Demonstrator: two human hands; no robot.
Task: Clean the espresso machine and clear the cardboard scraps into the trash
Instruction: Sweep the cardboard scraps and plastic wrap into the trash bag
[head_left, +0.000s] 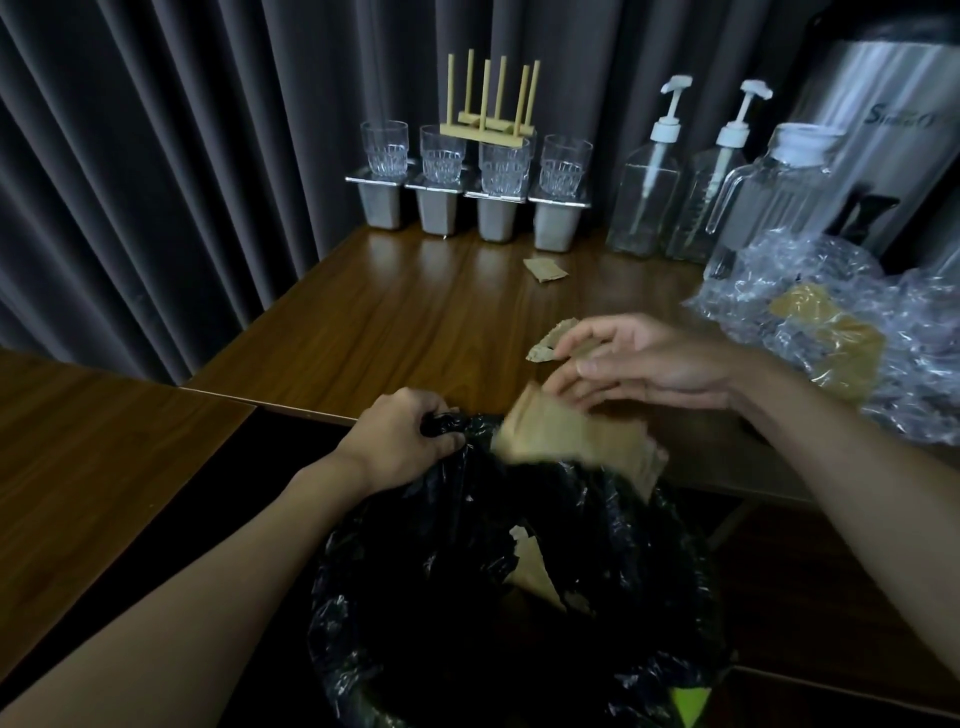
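Cardboard scraps lie in several places: a large blurred piece (576, 441) sits at the mouth of the black trash bag (467, 597), just under the fingertips of the right hand (644, 364), and whether it touches those fingers cannot be told through the blur. That right hand is spread loosely, fingers extended toward the left, with a smaller torn scrap (550, 343) just behind its fingertips on the wooden surface (415, 312). The left hand (400, 436) is closed tight around a gathered bunch of the bag's rim, holding the bag open at the near edge of the surface. Inside the bag another tan scrap (535, 571) shows against the dark plastic. Farther back, a small folded scrap (545, 269) rests alone, near the row of four metal holders (441, 208), each carrying a clear glass (384, 148). A pale wooden rack (488, 130) with upright pegs sits on top of the middle glasses. To the right stand two clear pump bottles (647, 192) and a glass pitcher (769, 192) with a white lid, in front of a shiny steel machine (883, 104). Crumpled bubble wrap (831, 322) with tan cardboard inside fills the right edge. Dark grey curtains (156, 156) hang behind.
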